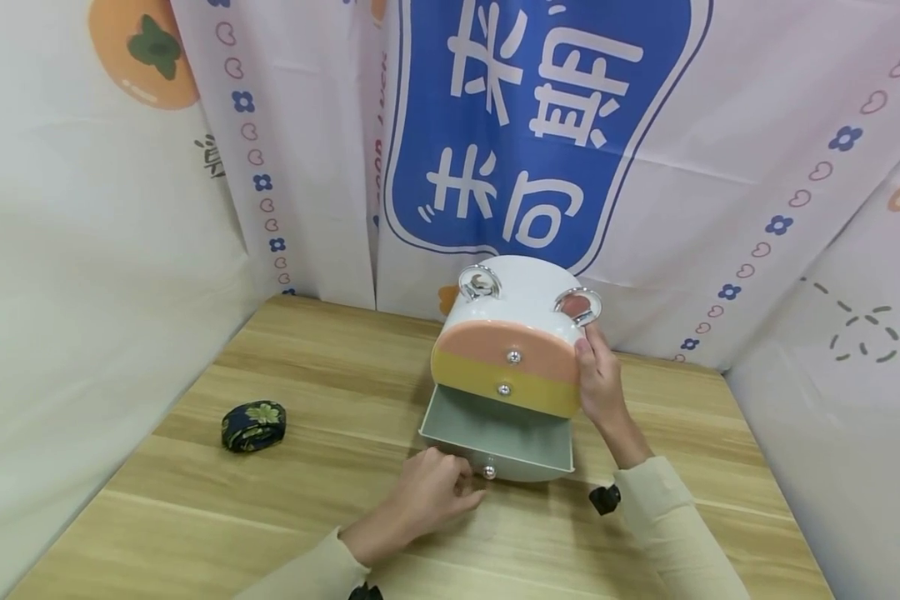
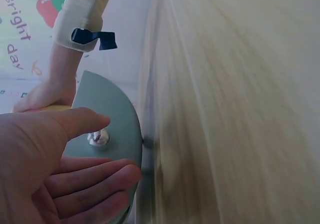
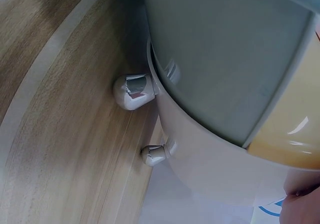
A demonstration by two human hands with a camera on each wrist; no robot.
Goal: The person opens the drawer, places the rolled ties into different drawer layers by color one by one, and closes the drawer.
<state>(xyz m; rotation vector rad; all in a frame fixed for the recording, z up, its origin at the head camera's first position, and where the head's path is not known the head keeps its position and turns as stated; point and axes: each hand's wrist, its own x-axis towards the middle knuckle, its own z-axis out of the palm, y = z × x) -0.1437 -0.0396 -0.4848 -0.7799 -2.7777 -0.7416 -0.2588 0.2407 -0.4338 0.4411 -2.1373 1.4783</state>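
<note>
Drawer box [image 1: 468, 342] stands on the wooden table [image 1: 330, 358], its green bottom drawer [image 1: 528, 468] extended; left hand [image 1: 431, 496], thumb and fingers parted, is at the drawer's silver knob [image 1: 489, 472], with no hold on it; right hand [image 1: 603, 383] grips the box's right side; rolled patterned cloth [image 1: 253, 427] lies well apart, to the left.

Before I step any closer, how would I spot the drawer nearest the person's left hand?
At the wooden table, find the white, round-topped mini drawer cabinet held at its side by the right hand. Look at its lowest drawer, just beside the left hand. It is the grey-green one, pulled out, while the orange drawer and yellow drawer above it are closed.
</note>
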